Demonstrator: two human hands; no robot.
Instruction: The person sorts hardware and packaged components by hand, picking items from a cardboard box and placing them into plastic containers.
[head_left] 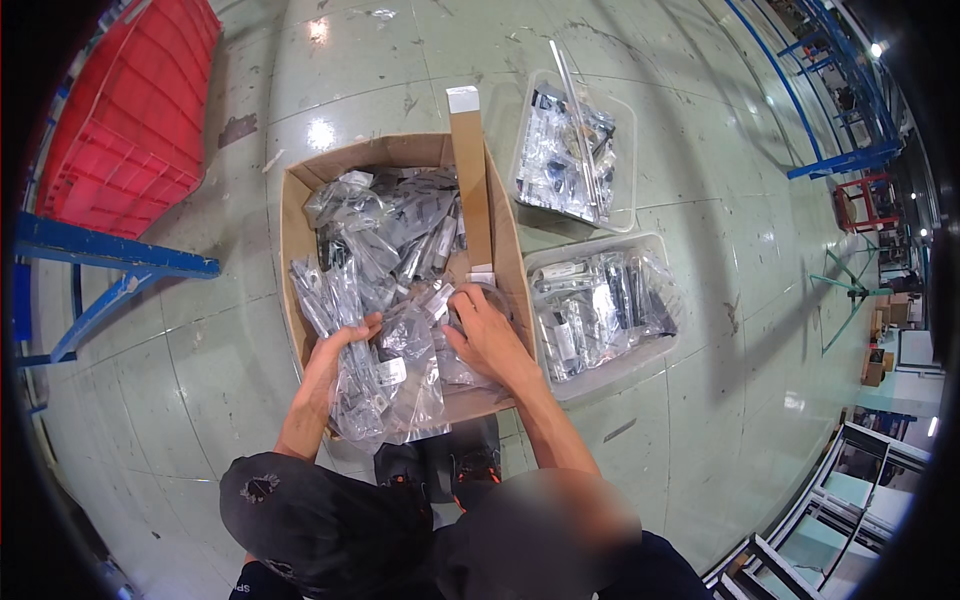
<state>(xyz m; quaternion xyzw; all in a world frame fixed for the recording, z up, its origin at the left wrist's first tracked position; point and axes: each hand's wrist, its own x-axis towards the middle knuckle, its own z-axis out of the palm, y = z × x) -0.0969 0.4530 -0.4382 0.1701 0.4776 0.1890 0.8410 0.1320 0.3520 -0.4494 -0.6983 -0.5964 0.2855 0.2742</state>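
Observation:
A large cardboard box (290, 215) stands on the floor in front of me, filled with clear plastic bags of metal parts (425, 235). My left hand (342, 348) is closed around a bundle of long clear bags (352, 385) with slim metallic pieces inside, over the box's near left side. Beside this bundle hangs a clear bag with a white label (392, 372). Inside the box's right half, my right hand (487, 335) is over the loose bags, thumb and forefinger bent and apart. Its other fingertips are partly hidden.
A long cardboard piece (468, 190) stands up along the box's right side. Two clear plastic bins of bagged parts, a far one (632, 205) and a near one (610, 375), sit to the right. Left are a red crate (130, 130) and a blue metal frame (120, 248).

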